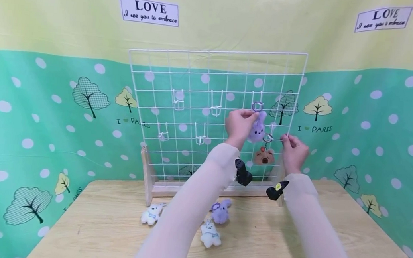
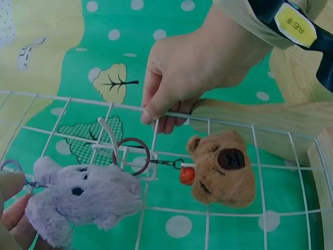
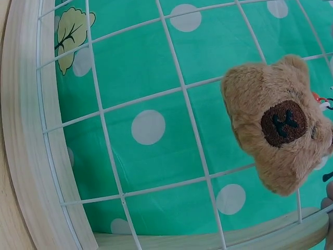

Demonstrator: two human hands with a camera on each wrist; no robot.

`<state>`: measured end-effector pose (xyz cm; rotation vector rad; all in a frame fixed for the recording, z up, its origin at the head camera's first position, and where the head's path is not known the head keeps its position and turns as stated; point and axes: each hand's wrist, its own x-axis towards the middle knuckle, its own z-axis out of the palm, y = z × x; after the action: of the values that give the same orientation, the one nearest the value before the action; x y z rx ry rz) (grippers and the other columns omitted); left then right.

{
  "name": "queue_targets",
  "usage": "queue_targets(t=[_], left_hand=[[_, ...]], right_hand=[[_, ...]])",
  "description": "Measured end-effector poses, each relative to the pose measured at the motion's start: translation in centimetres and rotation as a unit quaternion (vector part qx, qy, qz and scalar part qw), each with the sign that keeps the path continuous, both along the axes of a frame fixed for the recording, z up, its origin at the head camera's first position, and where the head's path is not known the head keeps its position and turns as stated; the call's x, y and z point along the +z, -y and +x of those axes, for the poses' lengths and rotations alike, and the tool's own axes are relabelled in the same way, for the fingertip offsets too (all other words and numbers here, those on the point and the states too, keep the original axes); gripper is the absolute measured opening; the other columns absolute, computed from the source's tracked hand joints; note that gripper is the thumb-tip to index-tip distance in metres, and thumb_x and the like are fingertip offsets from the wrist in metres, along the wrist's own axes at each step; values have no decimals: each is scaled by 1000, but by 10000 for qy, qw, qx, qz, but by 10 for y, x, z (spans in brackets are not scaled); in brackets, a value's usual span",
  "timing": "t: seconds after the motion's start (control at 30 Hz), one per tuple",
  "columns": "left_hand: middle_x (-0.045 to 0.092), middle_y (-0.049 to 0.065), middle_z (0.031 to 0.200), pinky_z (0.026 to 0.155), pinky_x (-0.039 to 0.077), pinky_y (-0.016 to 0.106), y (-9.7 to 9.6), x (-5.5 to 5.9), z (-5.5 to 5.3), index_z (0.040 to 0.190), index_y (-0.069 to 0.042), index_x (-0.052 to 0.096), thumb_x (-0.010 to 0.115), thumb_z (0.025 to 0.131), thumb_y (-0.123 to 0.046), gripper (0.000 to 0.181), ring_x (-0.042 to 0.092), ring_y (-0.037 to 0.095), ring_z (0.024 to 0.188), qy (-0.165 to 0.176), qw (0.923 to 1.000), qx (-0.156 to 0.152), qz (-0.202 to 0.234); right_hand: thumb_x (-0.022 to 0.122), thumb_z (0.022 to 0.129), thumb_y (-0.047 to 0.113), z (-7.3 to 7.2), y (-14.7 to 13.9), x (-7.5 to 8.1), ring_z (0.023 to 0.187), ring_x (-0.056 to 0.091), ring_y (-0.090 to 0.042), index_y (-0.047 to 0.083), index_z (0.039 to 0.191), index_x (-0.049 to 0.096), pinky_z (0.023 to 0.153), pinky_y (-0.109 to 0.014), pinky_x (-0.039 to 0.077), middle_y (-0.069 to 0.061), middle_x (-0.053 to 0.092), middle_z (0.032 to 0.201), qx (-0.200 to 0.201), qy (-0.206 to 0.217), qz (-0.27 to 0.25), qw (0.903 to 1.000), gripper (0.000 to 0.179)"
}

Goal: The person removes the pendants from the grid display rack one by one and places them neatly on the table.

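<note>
My left hand (image 1: 240,126) pinches the top of a purple bunny plush keychain (image 1: 257,129) at the upper right of a white wire grid (image 1: 228,73). The bunny's purple ring (image 1: 257,106) is at a hook; whether it is fully over the hook I cannot tell. In the left wrist view the left fingers (image 2: 13,192) lie beside the bunny's chain. My right hand (image 1: 294,153) pinches the grid's right edge wire. Between the hands, a brown bear-head keychain (image 1: 264,157) with a red bell hangs by its ring (image 1: 267,138) from a lower hook.
Several bare white hooks (image 1: 216,107) are on the grid's left and middle. A wooden base (image 1: 166,189) holds the grid upright. On the table (image 1: 106,226) lie two white bear plush keychains (image 1: 210,235) and another purple bunny keychain (image 1: 221,212). A polka-dot cloth (image 1: 31,112) hangs behind.
</note>
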<state>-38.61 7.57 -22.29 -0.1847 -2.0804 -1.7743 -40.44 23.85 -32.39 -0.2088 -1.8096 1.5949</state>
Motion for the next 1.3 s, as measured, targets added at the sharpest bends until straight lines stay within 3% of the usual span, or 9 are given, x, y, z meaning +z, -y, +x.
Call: queue_targets(t=[0.3,0.67,0.97,1.13,1.3], left_hand=[[71,-4,82,70,54,22,-1,4,1,90,-15,74,74,82,-22,11,65,6,74,3,9997,-72,254],[71,-2,84,67,52,18,-1,7,2,92,-12,74,73,83,-18,11,64,5,75,-200,9997,16,112],[72,-1,86,68,52,18,2,7,6,91,-11,74,73,83,-20,13,64,5,76,-351,9992,-118,163],[71,-2,85,65,52,18,2,8,11,91,-11,74,73,82,-20,12,64,4,75,-409,9985,-267,229],[72,-3,86,71,51,18,1,10,20,90,-13,74,73,82,-21,11,64,3,78,-450,9977,-428,258]], right_hand=[[59,91,37,-4,0,1,101,64,-13,9,116,66,87,-23,50,-8,67,114,-34,-138,166,9998,39],[59,92,35,-4,1,2,101,64,-14,7,115,67,87,-22,50,-9,67,113,-23,-190,227,9996,36],[59,92,33,-3,0,0,101,64,-14,6,115,66,86,-20,50,-10,67,113,39,-230,170,9996,37],[59,92,33,-3,-1,0,101,64,-13,6,115,66,86,-21,50,-10,67,113,8,-196,112,9997,36],[59,92,32,-2,-2,-2,101,65,-15,7,115,66,86,-22,50,-10,67,113,-41,-175,198,9996,35]])
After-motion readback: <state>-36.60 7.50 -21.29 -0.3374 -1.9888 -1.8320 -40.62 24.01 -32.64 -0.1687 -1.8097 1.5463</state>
